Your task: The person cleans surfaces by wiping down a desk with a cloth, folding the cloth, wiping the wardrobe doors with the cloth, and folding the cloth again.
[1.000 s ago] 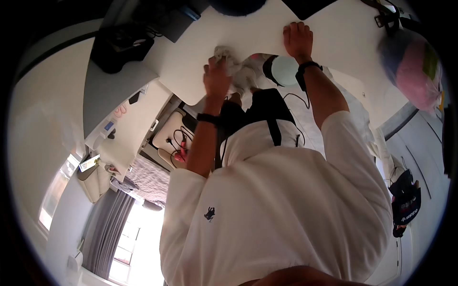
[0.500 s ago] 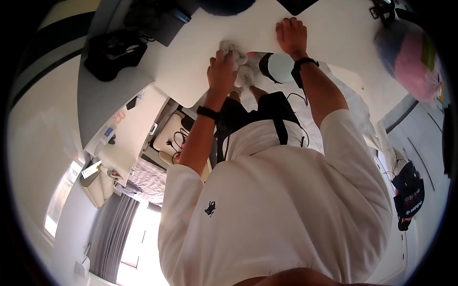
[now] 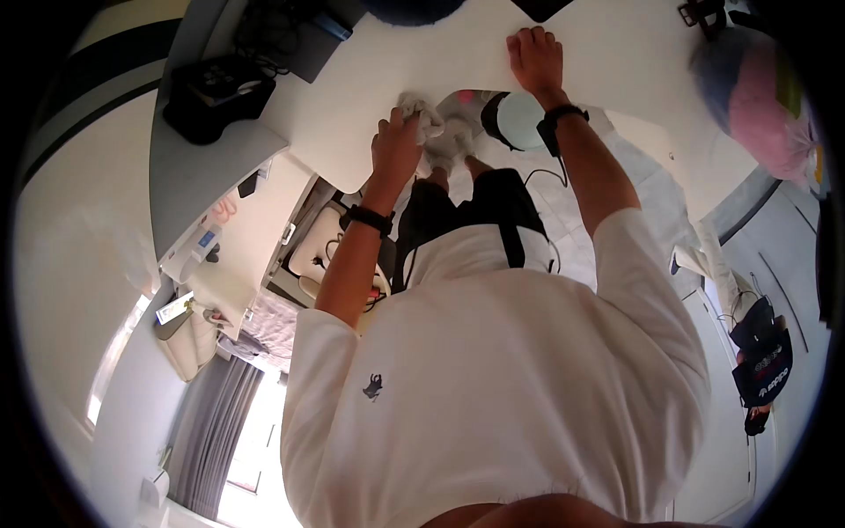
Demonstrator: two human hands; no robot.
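Observation:
My left hand (image 3: 396, 150) is closed on a crumpled light grey cloth (image 3: 421, 119) at the near edge of the white table (image 3: 334, 132). Part of the cloth bunches out past the fingers on the right. Farther right, my right hand (image 3: 537, 62) rests on the same tabletop, fingers curled in and nothing visible in them. Dark bands circle both wrists.
A round pale-topped object (image 3: 521, 121) stands on the floor beyond my feet. At the left are a black holder (image 3: 216, 97) and a dark box (image 3: 317, 48). A clear bag with pink and blue contents (image 3: 761, 106) lies at the right.
My left hand and the cloth have shifted slightly left and toward me along the table edge. My right hand stays nearly in place. The whole view has tilted a little.

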